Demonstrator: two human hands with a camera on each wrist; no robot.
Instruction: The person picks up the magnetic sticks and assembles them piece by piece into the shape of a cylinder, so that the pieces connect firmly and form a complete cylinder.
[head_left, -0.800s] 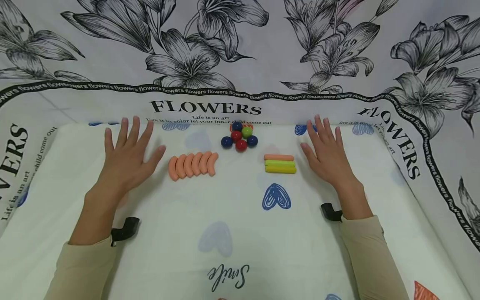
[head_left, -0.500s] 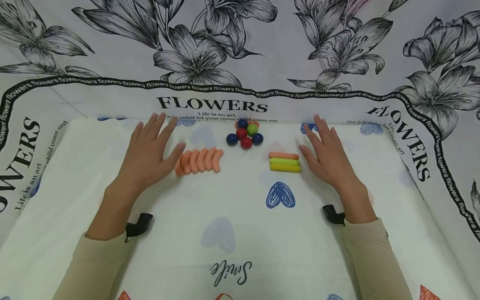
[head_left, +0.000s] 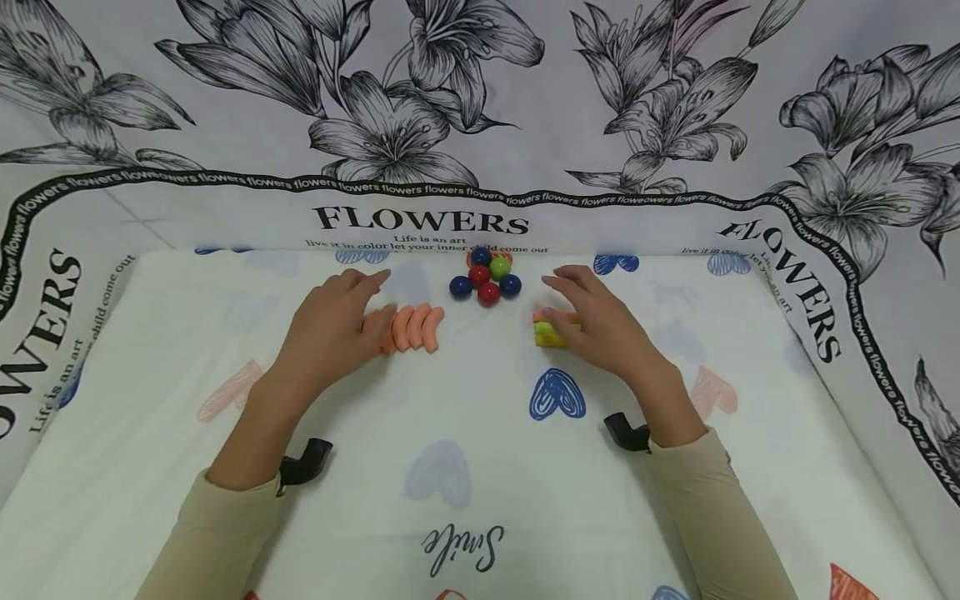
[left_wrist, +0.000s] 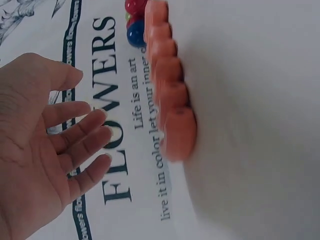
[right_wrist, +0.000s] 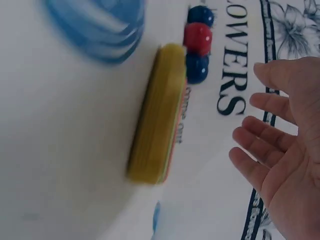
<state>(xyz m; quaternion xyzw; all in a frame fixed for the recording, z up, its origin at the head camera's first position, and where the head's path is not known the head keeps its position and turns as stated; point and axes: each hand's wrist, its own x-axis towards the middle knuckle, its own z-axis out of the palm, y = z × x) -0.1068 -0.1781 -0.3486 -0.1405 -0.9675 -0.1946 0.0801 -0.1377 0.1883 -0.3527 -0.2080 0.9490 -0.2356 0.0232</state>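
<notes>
My left hand hovers over the left end of a row of several curved orange pieces, hiding some of them in the head view. Its fingers are loosely bent, and the left wrist view shows a gap between them and the orange pieces. On the other side, my right hand is above a stack of orange, green and yellow sticks, covering their right ends. The right wrist view has its relaxed fingers apart from the yellow stick. Neither hand holds anything.
Between the hands and farther back sits a cluster of small balls: several blue and red ones and a green ball. A white cloth printed with hearts and lettering lies beneath. Each wrist wears a black camera mount.
Both hands have moved inward from the sides, the left over the orange pieces and the right over the sticks. Their spread fingers have become more bent. The objects appear unmoved.
</notes>
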